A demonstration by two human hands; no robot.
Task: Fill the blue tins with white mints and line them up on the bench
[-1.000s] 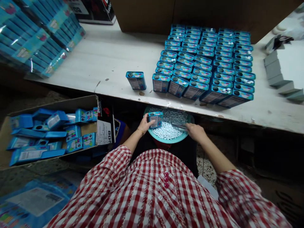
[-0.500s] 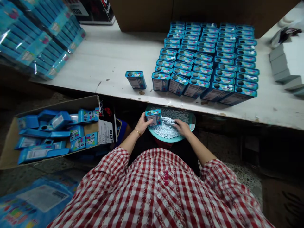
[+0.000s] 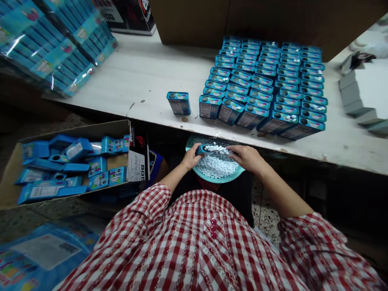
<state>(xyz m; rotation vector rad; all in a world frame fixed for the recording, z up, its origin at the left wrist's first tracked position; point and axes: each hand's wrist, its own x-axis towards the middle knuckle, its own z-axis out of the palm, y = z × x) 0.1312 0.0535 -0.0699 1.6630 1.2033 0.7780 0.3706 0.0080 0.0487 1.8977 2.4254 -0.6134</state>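
Note:
My left hand (image 3: 190, 157) is closed around a small blue box (image 3: 201, 149), tipped on its side with its opening toward the right. My right hand (image 3: 247, 157) grips a scoop heaped with white pellets (image 3: 217, 149); the heap reaches the box's mouth. The scoop itself is mostly hidden under the pellets and fingers. Both hands are above a turquoise basin (image 3: 222, 179), which sits at my lap and holds many more white pellets.
Rows of upright blue boxes (image 3: 254, 89) fill the white table's right side, some with pellets on top. One box (image 3: 179, 103) stands apart. A carton (image 3: 138, 161) of loose boxes is at left. Wrapped packs (image 3: 57, 48) and white stacks (image 3: 363, 87) flank the table.
The left hand has moved slightly right and tipped the box over on its side. The right hand has raised the loaded scoop from the basin to the box's mouth.

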